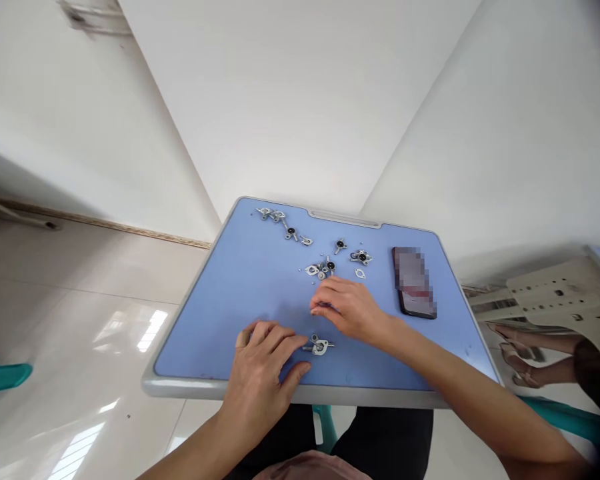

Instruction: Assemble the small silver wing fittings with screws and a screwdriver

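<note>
A small silvery metal part with a flat two-holed flange lies on the blue desk near its front edge. My left hand rests just left of that part, fingers apart, with thumb and forefinger tips close to its left end. Above and right of the part is my right hand, its thumb and fingers curled together; whatever they pinch is too small to make out. Just beyond my right hand sits a cluster of metal parts with a black round cap. A loose flat gasket lies right of the cluster.
More metal parts lie along the back left of the desk, others at back centre. A phone lies on the right. White walls stand behind. At far right, a person's feet show beside another desk.
</note>
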Demonstrator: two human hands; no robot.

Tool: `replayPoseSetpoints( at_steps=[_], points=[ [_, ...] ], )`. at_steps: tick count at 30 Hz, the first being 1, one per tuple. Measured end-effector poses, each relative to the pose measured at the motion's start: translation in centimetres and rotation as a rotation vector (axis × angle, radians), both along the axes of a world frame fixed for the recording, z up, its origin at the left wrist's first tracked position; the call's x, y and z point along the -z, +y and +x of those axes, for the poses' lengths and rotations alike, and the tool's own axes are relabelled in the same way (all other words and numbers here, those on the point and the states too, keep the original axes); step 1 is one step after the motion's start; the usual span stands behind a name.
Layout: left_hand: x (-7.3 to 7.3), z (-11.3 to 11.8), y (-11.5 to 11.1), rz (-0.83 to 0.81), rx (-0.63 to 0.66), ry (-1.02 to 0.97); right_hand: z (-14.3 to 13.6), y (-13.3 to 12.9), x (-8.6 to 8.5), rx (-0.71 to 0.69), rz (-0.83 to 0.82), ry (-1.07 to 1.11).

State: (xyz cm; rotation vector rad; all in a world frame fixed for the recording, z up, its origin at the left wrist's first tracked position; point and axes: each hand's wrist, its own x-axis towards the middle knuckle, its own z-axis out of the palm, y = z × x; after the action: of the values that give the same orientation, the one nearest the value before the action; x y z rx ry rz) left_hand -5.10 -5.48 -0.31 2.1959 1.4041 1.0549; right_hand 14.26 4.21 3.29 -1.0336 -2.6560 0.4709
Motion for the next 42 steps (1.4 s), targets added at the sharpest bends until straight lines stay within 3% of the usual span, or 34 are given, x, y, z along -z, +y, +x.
replayPoseSetpoints(
  at_steps=[5, 10, 34, 42],
  points=[
    [0.1, 1.7, 1.1, -0.068, 0.095, -0.009, 3.7, -3.6, 0.4, 0.123, -0.019, 0.083],
    [0.2, 2.3, 1.9, -0.067, 0.119, -0.002, 4.2, -5.4, 1.3, 0.134, -0.006, 0.125],
    [0.1, 2.3, 2.3, -0.069, 0.106, -0.04, 2.4, -5.5, 0.6, 0.068, 0.088, -0.053],
    [0.2, 2.3, 2.4, -0.075, 0.101, -0.041, 1.1, -5.7, -1.0, -0.062, 0.302, -0.348]
  ],
)
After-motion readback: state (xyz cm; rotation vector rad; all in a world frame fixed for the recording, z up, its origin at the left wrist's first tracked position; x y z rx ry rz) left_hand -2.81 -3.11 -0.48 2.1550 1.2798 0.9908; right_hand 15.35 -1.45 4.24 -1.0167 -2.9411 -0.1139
